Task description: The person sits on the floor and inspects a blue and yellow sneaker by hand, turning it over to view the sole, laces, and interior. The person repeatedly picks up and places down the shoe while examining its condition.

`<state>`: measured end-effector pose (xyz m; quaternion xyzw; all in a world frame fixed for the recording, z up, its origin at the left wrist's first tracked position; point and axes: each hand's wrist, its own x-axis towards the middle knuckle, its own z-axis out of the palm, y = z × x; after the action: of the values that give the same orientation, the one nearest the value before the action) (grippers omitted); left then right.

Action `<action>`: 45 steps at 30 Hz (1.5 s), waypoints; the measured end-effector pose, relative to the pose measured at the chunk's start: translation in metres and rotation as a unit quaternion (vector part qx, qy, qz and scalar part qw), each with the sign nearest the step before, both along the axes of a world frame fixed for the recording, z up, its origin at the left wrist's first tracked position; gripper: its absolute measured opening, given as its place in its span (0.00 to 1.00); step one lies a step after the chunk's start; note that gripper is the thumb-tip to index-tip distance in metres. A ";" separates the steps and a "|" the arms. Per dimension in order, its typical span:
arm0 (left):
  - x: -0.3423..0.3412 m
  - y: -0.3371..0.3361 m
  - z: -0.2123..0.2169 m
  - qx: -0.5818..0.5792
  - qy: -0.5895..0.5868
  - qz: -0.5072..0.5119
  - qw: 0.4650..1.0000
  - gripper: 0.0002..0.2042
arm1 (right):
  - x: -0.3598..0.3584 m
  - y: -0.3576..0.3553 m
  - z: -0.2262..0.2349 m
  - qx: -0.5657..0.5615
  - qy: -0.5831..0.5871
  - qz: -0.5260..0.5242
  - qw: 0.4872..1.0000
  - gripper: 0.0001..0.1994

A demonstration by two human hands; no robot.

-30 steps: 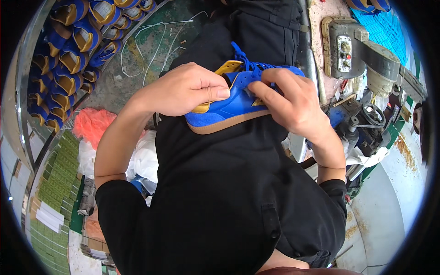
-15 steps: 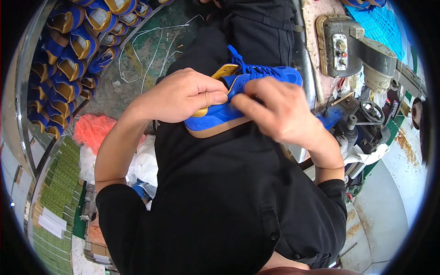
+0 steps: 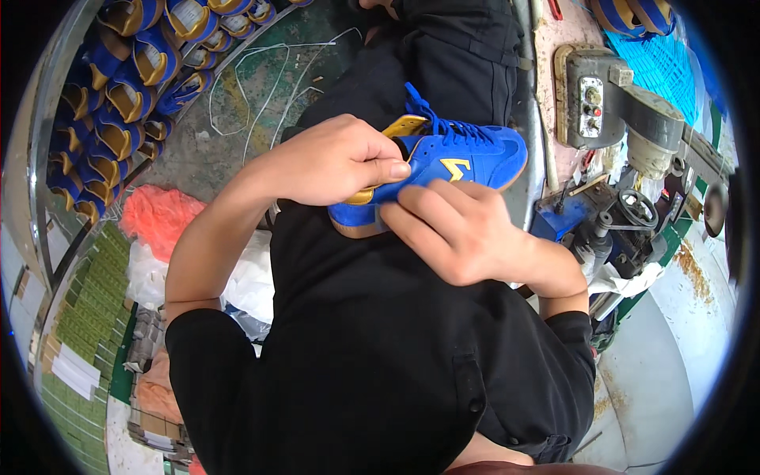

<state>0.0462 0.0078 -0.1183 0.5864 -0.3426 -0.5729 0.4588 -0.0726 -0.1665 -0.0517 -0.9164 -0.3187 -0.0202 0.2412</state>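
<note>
While both hands close on it, the blue shoe sits in front of the person's chest, over the black shirt, near the middle of the view. Its long axis runs from lower left to upper right: the heel end, with a gold tab, lies at lower left under the left hand, and the toe points to the upper right toward the grey machine. It is tipped so its blue side, with a gold mark, faces up, and the tan sole edge shows along the bottom; the blue laces stick up at the top.

The left hand's grip is curled tight over the heel and collar, thumb pressed flat along the side. The right hand comes from below, its fingers bent against the lower side and sole near the heel, so it is closed on the shoe too.

Room is tight on the right, where the toe is near the metal edge of the counter that carries the machine. To the left there is open floor with loose white cord, and farther left a rack of blue and gold shoes, well apart from the hands.
</note>
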 end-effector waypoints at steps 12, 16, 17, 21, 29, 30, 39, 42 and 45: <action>-0.009 0.004 0.003 0.044 0.015 0.035 0.998 0.18 | 0.000 -0.006 -0.001 -0.032 0.087 -0.015 0.996 0.13; -0.003 0.004 0.002 0.041 -0.003 0.014 0.999 0.18 | -0.004 -0.005 0.001 0.005 0.078 -0.038 0.996 0.15; -0.005 0.003 0.001 0.023 -0.012 0.015 1.000 0.18 | -0.003 0.001 0.003 0.027 0.082 -0.035 0.996 0.17; -0.009 0.007 -0.001 0.043 -0.006 0.022 0.999 0.18 | -0.001 -0.009 -0.002 -0.004 0.124 -0.030 0.992 0.15; -0.010 0.008 -0.005 -0.011 -0.048 0.033 0.998 0.19 | -0.004 0.001 -0.009 0.015 0.085 -0.045 0.995 0.14; -0.007 0.008 -0.002 0.010 -0.020 0.025 0.999 0.18 | -0.004 -0.005 -0.006 -0.004 0.082 -0.065 0.995 0.13; 0.004 0.001 0.014 -0.114 0.030 0.028 0.993 0.16 | -0.057 -0.095 0.009 0.349 0.018 -0.483 0.803 0.11; 0.011 -0.011 0.030 -0.119 0.041 0.002 0.992 0.15 | -0.086 -0.125 -0.019 0.558 0.001 -0.452 0.696 0.11; 0.020 -0.037 0.048 -0.134 0.026 -0.043 0.990 0.15 | -0.081 -0.112 -0.015 0.595 0.064 -0.549 0.584 0.30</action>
<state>0.0664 -0.0289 -0.0698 0.4888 -0.4293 -0.5561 0.5173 -0.1532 -0.2789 -0.0672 -0.5673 0.3443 -0.2749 0.6958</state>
